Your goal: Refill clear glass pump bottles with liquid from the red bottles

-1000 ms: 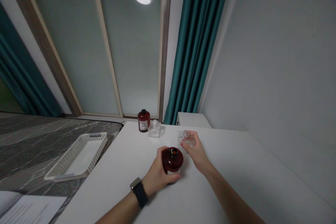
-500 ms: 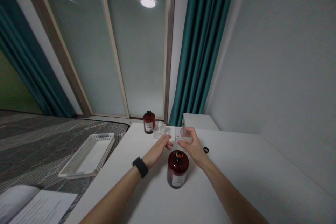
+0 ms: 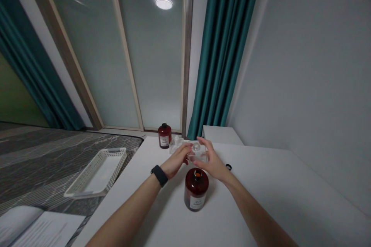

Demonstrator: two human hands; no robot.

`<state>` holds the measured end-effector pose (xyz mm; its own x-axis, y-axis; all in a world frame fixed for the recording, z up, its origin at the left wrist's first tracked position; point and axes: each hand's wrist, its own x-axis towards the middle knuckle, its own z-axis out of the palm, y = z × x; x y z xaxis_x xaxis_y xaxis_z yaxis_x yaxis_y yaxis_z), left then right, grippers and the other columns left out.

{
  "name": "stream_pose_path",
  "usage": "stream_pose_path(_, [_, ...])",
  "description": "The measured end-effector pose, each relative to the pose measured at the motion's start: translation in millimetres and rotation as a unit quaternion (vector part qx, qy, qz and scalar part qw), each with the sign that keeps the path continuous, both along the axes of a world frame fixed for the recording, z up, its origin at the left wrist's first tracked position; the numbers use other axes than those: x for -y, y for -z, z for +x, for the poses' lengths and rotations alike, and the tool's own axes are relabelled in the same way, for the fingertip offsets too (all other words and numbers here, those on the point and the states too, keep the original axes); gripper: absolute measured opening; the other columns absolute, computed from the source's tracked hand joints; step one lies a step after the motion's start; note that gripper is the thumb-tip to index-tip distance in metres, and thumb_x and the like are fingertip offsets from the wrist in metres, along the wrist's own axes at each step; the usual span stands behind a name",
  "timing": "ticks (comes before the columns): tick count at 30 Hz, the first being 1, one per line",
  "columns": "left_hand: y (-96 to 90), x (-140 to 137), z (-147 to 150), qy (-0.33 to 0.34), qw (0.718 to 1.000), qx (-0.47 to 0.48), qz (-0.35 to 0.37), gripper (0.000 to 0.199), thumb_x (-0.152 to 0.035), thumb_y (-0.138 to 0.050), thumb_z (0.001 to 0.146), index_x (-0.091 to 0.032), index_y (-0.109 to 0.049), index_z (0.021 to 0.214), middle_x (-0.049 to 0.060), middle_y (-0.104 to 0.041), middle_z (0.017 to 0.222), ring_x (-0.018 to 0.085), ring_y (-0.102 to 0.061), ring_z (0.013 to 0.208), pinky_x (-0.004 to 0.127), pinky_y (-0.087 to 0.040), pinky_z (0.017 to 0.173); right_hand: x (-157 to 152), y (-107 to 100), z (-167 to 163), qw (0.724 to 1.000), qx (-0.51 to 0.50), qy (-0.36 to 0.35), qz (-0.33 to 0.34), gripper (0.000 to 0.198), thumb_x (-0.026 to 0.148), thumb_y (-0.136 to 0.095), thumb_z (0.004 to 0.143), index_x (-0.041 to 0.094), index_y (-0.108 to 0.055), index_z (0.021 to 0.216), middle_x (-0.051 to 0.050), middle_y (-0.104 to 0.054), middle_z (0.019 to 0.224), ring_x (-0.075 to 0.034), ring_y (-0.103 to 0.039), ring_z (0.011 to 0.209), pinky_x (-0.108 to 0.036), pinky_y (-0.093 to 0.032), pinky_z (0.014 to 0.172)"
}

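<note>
A small clear glass bottle is held between my two hands, just beyond an open dark red bottle with a white label. My right hand grips the glass bottle from the right, thumb in front and fingers behind. Against its left side are the fingers of my left hand, which has a dark watch band on the wrist. The bottle's uncapped neck faces up and towards me. On the table to the right of my right hand lies a small black ring-shaped cap.
A capped dark red bottle stands at the table's far left corner, beside another clear glass object. Left of the white table are a white basket and an open book. A white cabinet stands behind.
My left hand has come right and taken hold of the glass bottle's left side. The glass bottle has shifted slightly left and tipped towards me.
</note>
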<state>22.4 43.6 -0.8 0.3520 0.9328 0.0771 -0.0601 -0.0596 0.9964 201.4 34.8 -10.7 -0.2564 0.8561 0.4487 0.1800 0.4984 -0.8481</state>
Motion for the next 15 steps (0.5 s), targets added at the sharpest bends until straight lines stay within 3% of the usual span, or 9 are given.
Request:
stream_pose_path(2, [-3.6, 2, -3, -0.031, 0.999, 0.001, 0.016, 0.041, -0.044, -0.053, 0.090, -0.018, -0.055, 0.122, 0.006, -0.064, 0.104, 0.018, -0.059, 0.086, 0.027, -0.044, 0.068, 4, -2, 5, 0.999, -0.026, 0.011, -0.021, 0.075, 0.048, -0.068, 0.080, 0.031, -0.031, 0.144, -0.012, -0.037, 0.146, -0.029, -0.036, 0.138, -0.044, -0.048, 0.098])
stream_pose_path(4, [-8.9, 7, -6, -0.040, 0.998, 0.000, 0.054, 0.040, -0.041, -0.054, 0.089, -0.019, -0.054, 0.123, 0.007, -0.064, 0.110, 0.020, -0.059, 0.093, 0.031, -0.047, 0.075, 10, -4, 10, 0.996, -0.061, 0.047, -0.048, 0.069, 0.052, -0.060, 0.086, 0.031, -0.029, 0.144, -0.013, -0.041, 0.144, -0.029, -0.039, 0.137, -0.046, -0.049, 0.097])
stream_pose_path(8, [-16.8, 20, -9, -0.038, 0.994, 0.007, 0.104, 0.047, -0.039, -0.061, 0.086, -0.020, -0.051, 0.128, 0.008, -0.059, 0.120, 0.023, -0.058, 0.106, 0.037, -0.048, 0.091, 23, -6, 14, 0.992, -0.099, 0.053, -0.064, 0.054, 0.054, -0.058, 0.088, 0.029, -0.040, 0.132, -0.013, -0.056, 0.128, -0.027, -0.058, 0.118, -0.046, -0.051, 0.095])
stream_pose_path(12, [-12.6, 27, -7, -0.014, 0.992, 0.012, 0.125, 0.057, -0.042, -0.063, 0.087, -0.021, -0.042, 0.136, 0.012, -0.055, 0.125, 0.023, -0.059, 0.104, 0.039, -0.050, 0.089, 32, -5, 10, 0.992, -0.104, 0.040, -0.053, 0.044, 0.053, -0.061, 0.087, 0.028, -0.047, 0.121, -0.011, -0.061, 0.127, -0.026, -0.059, 0.119, -0.046, -0.048, 0.101])
stream_pose_path(15, [-3.9, 29, -6, -0.039, 0.985, 0.035, 0.162, 0.059, -0.043, -0.066, 0.086, -0.022, -0.039, 0.134, 0.013, -0.052, 0.128, 0.023, -0.058, 0.107, 0.040, -0.049, 0.092, 36, -2, 6, 0.991, -0.121, 0.028, -0.051, 0.042, 0.051, -0.064, 0.086, 0.028, -0.049, 0.118, -0.011, -0.063, 0.126, -0.026, -0.060, 0.119, -0.046, -0.048, 0.101])
